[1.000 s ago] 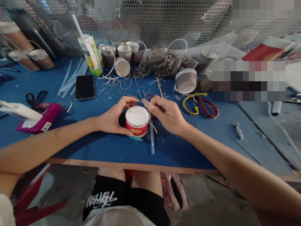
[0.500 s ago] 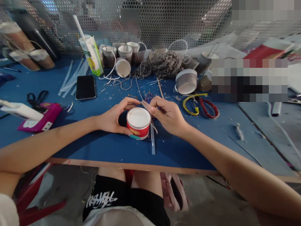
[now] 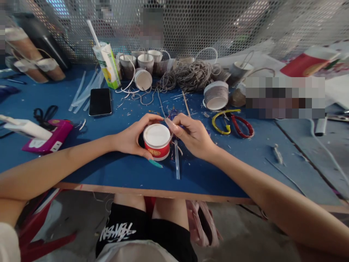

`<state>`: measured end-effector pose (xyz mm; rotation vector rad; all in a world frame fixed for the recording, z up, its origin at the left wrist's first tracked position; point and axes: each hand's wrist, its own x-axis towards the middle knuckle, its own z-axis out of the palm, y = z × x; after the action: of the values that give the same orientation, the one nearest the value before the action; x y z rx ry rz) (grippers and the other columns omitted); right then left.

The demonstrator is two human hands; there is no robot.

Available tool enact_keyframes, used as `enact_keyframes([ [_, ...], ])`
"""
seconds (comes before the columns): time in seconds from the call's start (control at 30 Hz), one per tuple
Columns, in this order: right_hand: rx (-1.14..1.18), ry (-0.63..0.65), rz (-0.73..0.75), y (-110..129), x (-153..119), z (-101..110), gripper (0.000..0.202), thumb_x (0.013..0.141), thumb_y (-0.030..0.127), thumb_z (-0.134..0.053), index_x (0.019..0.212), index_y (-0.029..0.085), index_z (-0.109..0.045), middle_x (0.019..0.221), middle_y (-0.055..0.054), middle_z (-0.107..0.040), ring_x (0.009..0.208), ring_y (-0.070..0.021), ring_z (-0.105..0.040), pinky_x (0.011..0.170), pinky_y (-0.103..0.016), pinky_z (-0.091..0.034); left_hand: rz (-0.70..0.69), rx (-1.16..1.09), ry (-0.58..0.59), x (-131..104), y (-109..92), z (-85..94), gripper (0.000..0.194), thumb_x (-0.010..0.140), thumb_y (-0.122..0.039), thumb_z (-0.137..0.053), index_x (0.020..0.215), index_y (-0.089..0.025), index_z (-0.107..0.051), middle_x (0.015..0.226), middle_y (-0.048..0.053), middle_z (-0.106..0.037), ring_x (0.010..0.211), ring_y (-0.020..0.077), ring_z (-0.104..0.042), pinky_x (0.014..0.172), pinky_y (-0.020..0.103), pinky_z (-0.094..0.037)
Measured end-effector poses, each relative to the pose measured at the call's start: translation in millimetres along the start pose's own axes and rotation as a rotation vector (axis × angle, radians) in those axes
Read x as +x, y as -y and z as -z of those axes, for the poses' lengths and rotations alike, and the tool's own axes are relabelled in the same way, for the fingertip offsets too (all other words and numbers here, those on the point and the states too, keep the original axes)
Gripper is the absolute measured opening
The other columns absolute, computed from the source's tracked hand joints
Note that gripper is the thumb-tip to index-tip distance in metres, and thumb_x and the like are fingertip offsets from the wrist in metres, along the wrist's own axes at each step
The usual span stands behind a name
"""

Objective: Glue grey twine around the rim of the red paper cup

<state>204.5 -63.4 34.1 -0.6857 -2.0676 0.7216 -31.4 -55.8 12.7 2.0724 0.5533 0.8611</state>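
My left hand [image 3: 132,135] is curled round a small red-and-white paper cup [image 3: 157,148], its white round face upward and its thumb with a long teal nail low on the front. Close by, on the cup's right, my right hand [image 3: 191,136] has its thumb and fingers pinched together. A thin grey cord [image 3: 160,102] runs from the back of the table down to those fingertips, which appear to hold it against the cup's far right edge. Just under my right hand lies a clear glue stick [image 3: 177,162] on the blue table [image 3: 131,174].
Yellow-and-red-handled scissors [image 3: 231,122] lie right of my right hand. Behind are a tangled grey cord heap [image 3: 195,74], several cord-wrapped cups [image 3: 216,94], a drink carton [image 3: 109,69] and a phone [image 3: 100,102]. A purple power strip [image 3: 51,138] sits left, beside my forearm.
The cup has shifted slightly left and tilted in my left hand, and the left thumb's teal nail now points off the cup's front. My right hand stays pinched in nearly the same place.
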Motion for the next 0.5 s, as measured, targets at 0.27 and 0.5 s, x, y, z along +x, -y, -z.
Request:
enact_keyframes([
  [0.27, -0.185, -0.227, 0.044, -6, 0, 8, 0.03, 0.102, 0.05, -0.042, 0.115, 0.025, -0.051, 0.12, -0.011, -0.056, 0.084, -0.0178, -0.06, 0.076, -0.037, -0.054, 0.003, -0.052, -0.287, 4, 25, 23.6, 0.078, 0.061, -0.054, -0.09, 0.124, -0.025, -0.056, 0.12, 0.008, -0.064, 0.11, 0.0268, -0.065, 0.095, 0.042, -0.057],
  [0.5, -0.822, 0.175, -0.311, 0, 12, 38, 0.031, 0.087, 0.042, -0.056, 0.103, 0.016, -0.054, 0.108, -0.016, -0.056, 0.107, -0.0357, -0.058, 0.095, -0.057, -0.05, -0.211, 0.439, -0.566, 8, 44, 26.5, 0.066, 0.074, -0.052, -0.079, 0.128, -0.026, -0.05, 0.123, 0.009, -0.062, 0.117, 0.0263, -0.061, 0.102, 0.047, -0.051],
])
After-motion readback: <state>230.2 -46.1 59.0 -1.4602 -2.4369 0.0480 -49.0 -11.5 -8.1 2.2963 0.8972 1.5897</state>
